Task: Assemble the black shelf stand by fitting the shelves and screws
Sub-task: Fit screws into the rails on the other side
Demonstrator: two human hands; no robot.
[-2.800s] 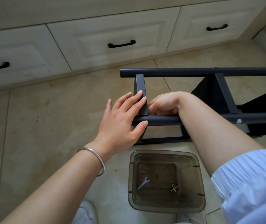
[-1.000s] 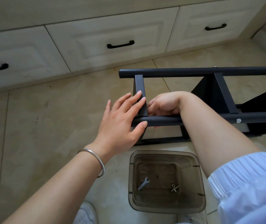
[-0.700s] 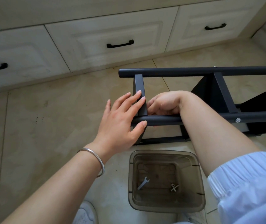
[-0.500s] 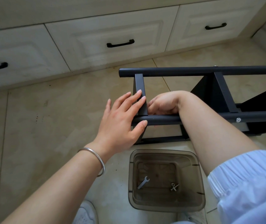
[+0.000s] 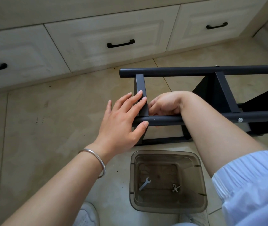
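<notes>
Tiled floor [image 5: 48, 119]: shelf stand [image 5: 195, 71] lies sideways. Left hand [image 5: 122, 121], fingers straight, braces its crossbar [image 5: 142, 95], presumably steadying; right hand [image 5: 164, 104] curls behind tube, contents indiscernible.

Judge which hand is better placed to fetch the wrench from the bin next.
Left, probably. The left hand only rests flat on the shelf frame; the right hand curls behind the tube. The wrench lies in the bin.

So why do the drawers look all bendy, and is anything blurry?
Head view: the wide lens bows the drawers and tilts the floor lines; the left hand, stand and wrench in the bin look sharp; light is soft, shadows faint, no glare.
</notes>
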